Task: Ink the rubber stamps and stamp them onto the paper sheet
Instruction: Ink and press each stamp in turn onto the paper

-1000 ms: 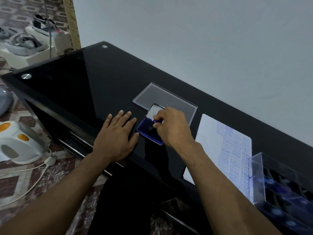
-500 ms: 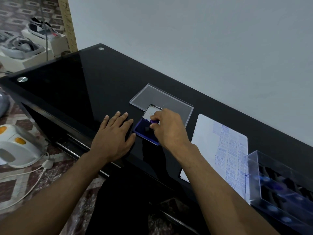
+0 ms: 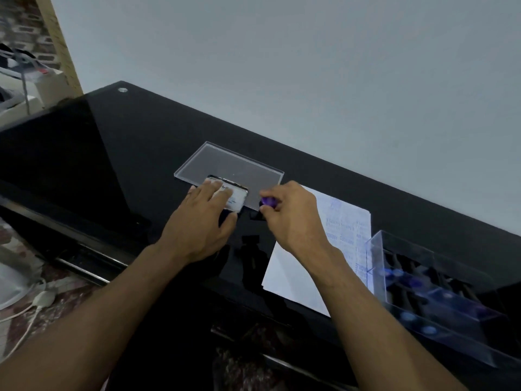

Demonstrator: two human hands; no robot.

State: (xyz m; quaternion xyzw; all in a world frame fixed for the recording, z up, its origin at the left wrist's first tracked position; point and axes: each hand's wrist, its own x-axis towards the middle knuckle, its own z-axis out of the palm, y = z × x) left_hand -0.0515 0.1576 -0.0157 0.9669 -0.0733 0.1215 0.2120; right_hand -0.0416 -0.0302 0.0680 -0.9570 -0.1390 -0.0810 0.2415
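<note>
The right hand [image 3: 293, 218] pinches a small rubber stamp [image 3: 267, 201] by its purple knob, fingers curled round it, and holds it just off the left edge of the paper sheet [image 3: 304, 272], which lies to the right of centre in the frame. So the paper is to the right of the stamp and a little toward the lower edge of the frame; the right hand is plainly the nearer one to it. The sheet's long axis runs from the upper right down toward the lower middle, and blue prints already fill its right-hand strip, while the left part looks bare, which I judge to be the open room for a fresh print. The left hand [image 3: 203, 221] lies with straight fingers flat on the ink pad [image 3: 235, 197] at frame centre, pressing its white lid; whether the lid is fully closed I cannot tell. Behind the pad rests a clear lid [image 3: 225, 159]. A clear stamp box [image 3: 439, 294] stands at the paper's right edge, hemming that side.
</note>
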